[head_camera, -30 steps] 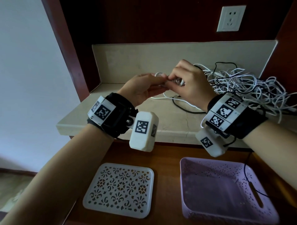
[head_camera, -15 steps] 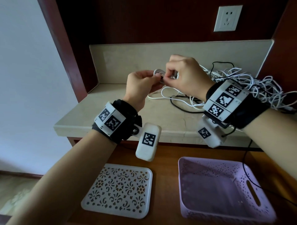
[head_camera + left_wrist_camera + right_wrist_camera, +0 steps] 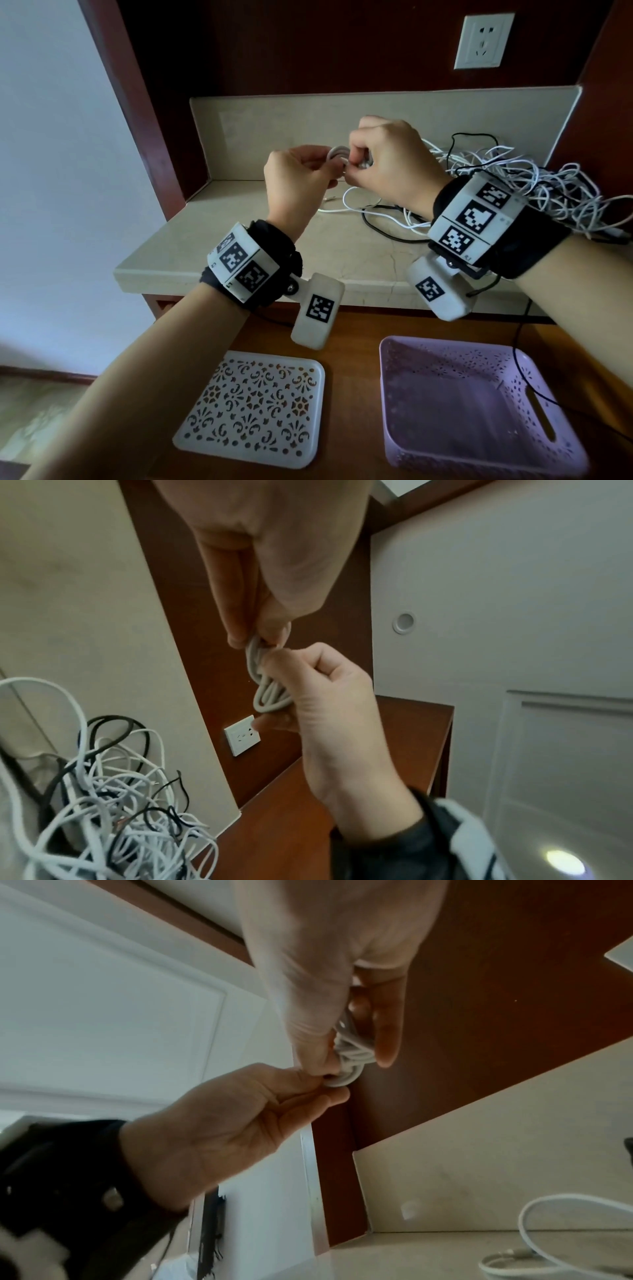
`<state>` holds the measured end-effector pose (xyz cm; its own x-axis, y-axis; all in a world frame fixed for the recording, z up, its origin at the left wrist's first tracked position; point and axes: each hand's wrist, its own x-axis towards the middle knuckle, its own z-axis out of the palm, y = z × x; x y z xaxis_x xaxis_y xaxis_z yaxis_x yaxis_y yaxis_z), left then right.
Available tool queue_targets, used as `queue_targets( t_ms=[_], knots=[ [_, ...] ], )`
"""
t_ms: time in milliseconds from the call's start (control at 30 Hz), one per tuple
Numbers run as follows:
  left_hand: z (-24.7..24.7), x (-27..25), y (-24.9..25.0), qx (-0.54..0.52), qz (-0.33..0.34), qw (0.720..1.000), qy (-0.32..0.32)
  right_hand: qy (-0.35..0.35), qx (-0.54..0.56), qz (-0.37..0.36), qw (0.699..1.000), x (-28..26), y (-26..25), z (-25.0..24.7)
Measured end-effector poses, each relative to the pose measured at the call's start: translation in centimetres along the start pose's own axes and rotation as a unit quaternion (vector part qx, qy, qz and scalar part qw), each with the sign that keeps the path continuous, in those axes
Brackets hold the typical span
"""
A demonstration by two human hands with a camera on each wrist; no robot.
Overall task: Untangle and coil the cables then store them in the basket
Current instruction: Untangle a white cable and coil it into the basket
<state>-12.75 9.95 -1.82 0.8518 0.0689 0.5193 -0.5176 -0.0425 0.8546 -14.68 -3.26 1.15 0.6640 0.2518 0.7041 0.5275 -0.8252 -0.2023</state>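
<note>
- Head view: we count two hands, one small white coil [image 3: 337, 153], one tangled pile [image 3: 507, 185], one purple basket [image 3: 479, 407], one white lid [image 3: 251, 413], one socket [image 3: 483, 40].
- Our left hand [image 3: 296, 181] and right hand [image 3: 390, 164] meet above the marble shelf [image 3: 212, 246]; each pinches the coil with curled fingers.
- The pile lies on the shelf at right, against the back panel. Loose white and black strands trail from it beneath our hands.
- Versus 0.5 s ago: both hands have risen slightly and stay pinched together; the coil is more exposed between them. Basket and lid are unchanged.
- Room: the shelf's left half and front edge are open. The basket lies on the lower wooden top, below our right wrist, with the lid beside it at left.
- Left wrist view: the left hand's [image 3: 274, 569] fingertips [image 3: 236, 639] pinch the coil's [image 3: 268, 693] top; the right hand [image 3: 329, 704] grips its side. The pile [image 3: 103, 818] sits lower left.
- Right wrist view: the right hand [image 3: 329, 969] clasps the coil [image 3: 352, 1053], and the left hand [image 3: 240, 1123] pinches its lower loop. One loose white cable end [image 3: 534, 1240] lies on the shelf.
</note>
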Motion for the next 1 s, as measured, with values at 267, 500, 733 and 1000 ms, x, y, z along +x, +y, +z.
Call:
queue_targets(
  t_ms=[267, 500, 733, 1000],
  knots=[
    [0.2, -0.5, 0.6, 0.053, 0.092, 0.994, 0.019, -0.012, 0.109, 0.128, 0.986, 0.3, -0.8, -0.8],
    [0.2, -0.6, 0.5, 0.069, 0.132, 0.989, 0.013, -0.022, 0.174, 0.211, 0.962, 0.6, -1.5, -1.3],
    [0.2, -0.3, 0.5, 0.016, 0.086, 0.996, 0.016, 0.038, 0.216, 0.22, 0.951, 0.7, -1.2, -1.0],
    [-0.9, -0.5, 0.9, -0.117, -0.037, 0.984, -0.126, -0.017, 0.45, 0.297, 0.842, 0.0, -0.2, -2.2]
  ],
)
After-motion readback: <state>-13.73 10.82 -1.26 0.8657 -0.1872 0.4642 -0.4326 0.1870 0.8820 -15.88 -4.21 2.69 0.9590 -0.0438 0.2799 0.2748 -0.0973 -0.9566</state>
